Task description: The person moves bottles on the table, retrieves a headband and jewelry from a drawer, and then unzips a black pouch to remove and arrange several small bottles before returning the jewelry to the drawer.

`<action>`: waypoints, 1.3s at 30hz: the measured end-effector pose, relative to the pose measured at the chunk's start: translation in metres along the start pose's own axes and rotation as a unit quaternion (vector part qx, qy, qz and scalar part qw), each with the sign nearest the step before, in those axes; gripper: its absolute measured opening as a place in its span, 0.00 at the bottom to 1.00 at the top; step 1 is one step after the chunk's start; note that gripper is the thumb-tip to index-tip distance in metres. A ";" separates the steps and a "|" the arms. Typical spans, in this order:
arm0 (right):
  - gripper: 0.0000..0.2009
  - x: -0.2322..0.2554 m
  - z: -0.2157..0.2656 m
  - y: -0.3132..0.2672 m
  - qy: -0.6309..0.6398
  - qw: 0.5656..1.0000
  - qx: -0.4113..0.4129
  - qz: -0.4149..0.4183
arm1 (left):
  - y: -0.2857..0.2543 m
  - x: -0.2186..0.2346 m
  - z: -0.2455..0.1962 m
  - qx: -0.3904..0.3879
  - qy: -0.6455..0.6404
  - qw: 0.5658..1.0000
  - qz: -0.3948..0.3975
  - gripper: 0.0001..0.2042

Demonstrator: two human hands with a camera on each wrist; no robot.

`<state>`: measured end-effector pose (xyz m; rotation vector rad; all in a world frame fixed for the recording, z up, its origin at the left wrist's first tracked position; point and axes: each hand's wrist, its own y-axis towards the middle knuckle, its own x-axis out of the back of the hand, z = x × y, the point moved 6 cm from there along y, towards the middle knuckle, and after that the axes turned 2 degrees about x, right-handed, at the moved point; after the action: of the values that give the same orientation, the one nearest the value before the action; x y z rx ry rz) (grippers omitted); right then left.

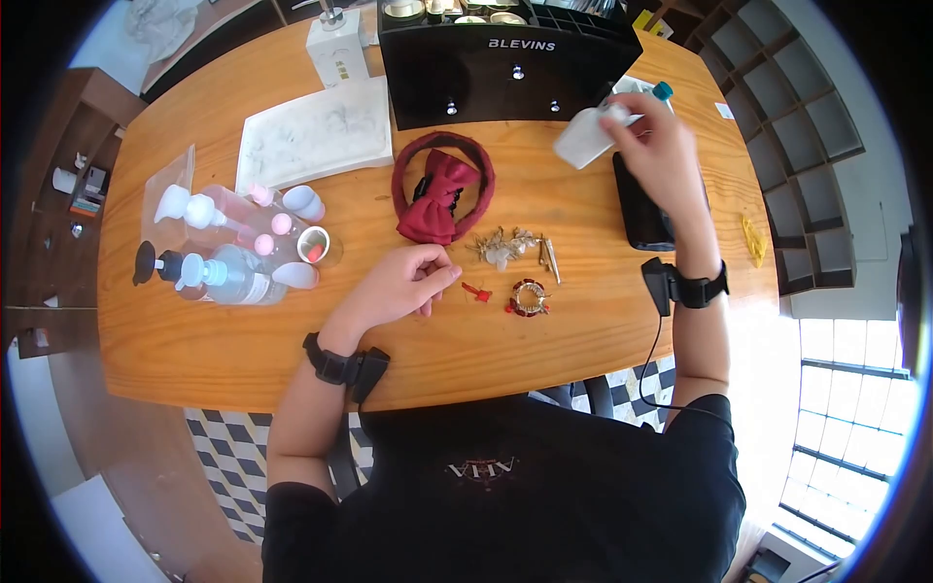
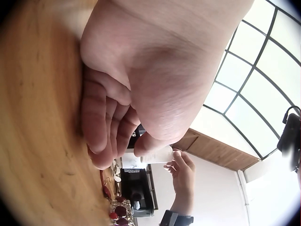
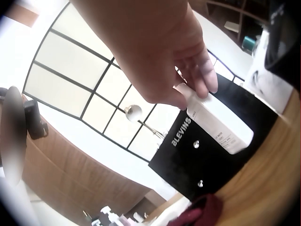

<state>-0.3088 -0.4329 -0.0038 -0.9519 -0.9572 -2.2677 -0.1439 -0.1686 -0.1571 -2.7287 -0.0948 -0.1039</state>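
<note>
A white bottle (image 1: 583, 138) hangs tilted above the table's right side, its neck pinched by the right hand (image 1: 661, 146). In the right wrist view the fingertips of that hand (image 3: 162, 61) hold the white bottle (image 3: 221, 125) near its top, in front of the black drawer box. The left hand (image 1: 400, 284) rests on the table with loosely curled fingers and nothing visible in them, as the left hand (image 2: 141, 80) also shows in its wrist view. Near it lie a red hair clip (image 1: 476, 291), a beaded bracelet (image 1: 528, 297) and a dark red bow (image 1: 442, 199).
The black drawer box (image 1: 505, 78) stands at the back, a white tray (image 1: 316, 131) left of it. Pump bottles (image 1: 233, 275) and small cups crowd the left side. A black case (image 1: 641, 209) lies under the right forearm; hair ornaments (image 1: 505, 248) lie mid-table.
</note>
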 end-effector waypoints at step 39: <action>0.20 0.078 -0.037 0.031 -0.168 0.975 -0.003 -0.144 | -0.001 0.000 -0.002 0.001 0.005 1.000 -0.003 0.12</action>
<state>-0.3525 -0.4933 0.0492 -1.3009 -1.3069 -2.3867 -0.1438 -0.1691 -0.1546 -2.7259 -0.0997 -0.1185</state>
